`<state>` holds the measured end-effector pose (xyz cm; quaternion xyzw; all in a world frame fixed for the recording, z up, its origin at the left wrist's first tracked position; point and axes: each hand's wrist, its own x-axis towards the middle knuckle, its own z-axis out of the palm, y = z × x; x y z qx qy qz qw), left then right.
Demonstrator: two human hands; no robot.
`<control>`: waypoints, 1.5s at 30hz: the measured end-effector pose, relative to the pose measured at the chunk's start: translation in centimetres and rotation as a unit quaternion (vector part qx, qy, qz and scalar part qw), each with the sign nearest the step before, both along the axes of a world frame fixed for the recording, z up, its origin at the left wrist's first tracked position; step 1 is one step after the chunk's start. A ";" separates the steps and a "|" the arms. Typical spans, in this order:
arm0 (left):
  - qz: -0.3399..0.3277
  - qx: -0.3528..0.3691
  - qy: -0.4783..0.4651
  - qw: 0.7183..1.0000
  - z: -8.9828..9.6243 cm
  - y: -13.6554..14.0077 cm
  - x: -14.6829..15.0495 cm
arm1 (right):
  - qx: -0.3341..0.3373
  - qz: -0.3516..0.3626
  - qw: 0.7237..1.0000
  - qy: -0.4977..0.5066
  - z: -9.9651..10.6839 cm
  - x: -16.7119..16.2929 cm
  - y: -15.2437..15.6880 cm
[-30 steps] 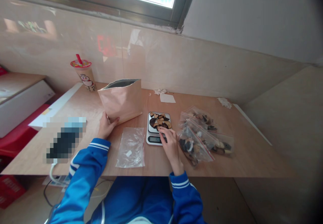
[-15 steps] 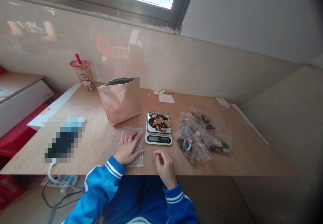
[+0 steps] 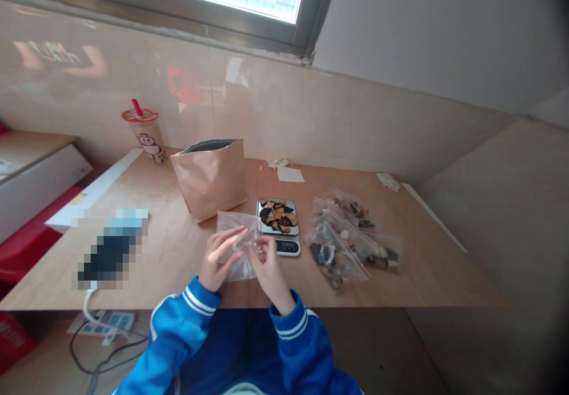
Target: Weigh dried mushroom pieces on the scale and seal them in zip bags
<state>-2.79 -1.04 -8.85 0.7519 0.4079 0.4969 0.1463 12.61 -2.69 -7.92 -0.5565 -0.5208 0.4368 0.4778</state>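
Between my hands is a clear plastic zip bag (image 3: 240, 271), raised at a slant over the table in front of me. My left hand (image 3: 219, 257) grips it from the left, thumb and fingers on the film. With thumb and fingertips, my right hand (image 3: 269, 269) pinches the bag's right edge. Just beyond that hand stands a white kitchen scale (image 3: 291, 247), its display partly covered by my fingers. Dried brown slices (image 3: 279, 216), dark-edged like dried mushroom, lie heaped on the scale's plate.
Several filled zip bags (image 3: 342, 244) lie right of the scale. An open brown paper pouch (image 3: 211, 175) stands behind my left hand. At the back left is a drink cup (image 3: 149, 137); a blurred-out dark device (image 3: 113, 247) with a cable lies left. White scraps (image 3: 291, 174) lie near the wall.
The bag was flat on the table under my left hand; now it is lifted. My right hand has moved left from the table before the scale and taken hold of the bag's edge.
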 end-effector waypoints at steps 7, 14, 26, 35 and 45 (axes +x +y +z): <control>0.156 0.004 -0.203 0.967 0.4 1.4 1.3 | -0.005 -0.024 0.995 0.095 0.6 4.1 2.2; 0.144 -0.002 -0.283 0.948 1.0 6.2 4.3 | 0.212 -0.149 0.931 -0.258 1.0 9.6 4.7; 0.133 -0.024 -0.340 0.931 -1.5 7.8 4.4 | 0.122 -0.003 0.838 -0.531 -1.3 6.6 10.5; 0.141 -0.053 -0.347 0.926 -1.5 7.7 4.7 | 0.167 -0.025 0.815 -0.554 -1.2 6.9 11.1; 0.114 -0.052 -0.315 0.941 -1.7 7.6 4.5 | 0.164 -0.119 0.944 -0.259 2.3 6.0 12.5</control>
